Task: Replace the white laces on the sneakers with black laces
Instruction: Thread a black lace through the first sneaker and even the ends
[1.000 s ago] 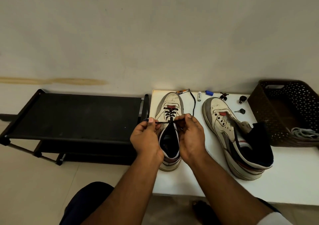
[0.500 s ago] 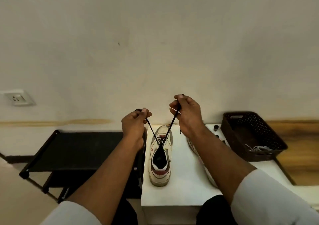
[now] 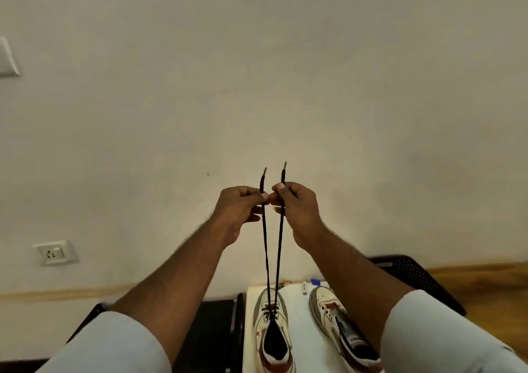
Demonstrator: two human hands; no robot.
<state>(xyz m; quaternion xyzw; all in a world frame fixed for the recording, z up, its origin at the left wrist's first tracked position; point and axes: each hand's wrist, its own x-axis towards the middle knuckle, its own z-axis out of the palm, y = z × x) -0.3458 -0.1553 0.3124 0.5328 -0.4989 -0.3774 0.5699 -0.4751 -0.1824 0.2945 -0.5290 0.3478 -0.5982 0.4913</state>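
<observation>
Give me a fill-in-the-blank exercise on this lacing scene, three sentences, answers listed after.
1. The left hand and right hand each pinch one end of the ____ lace.
2. That lace runs down into the ____ sneaker of the pair.
3. The right sneaker lies tipped on its ____.

Missing words: black; left; side

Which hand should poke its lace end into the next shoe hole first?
Probably the right hand: its end of the black lace sticks up slightly higher than the left hand's. Both pinch equally near the tips above the sneaker.
</observation>
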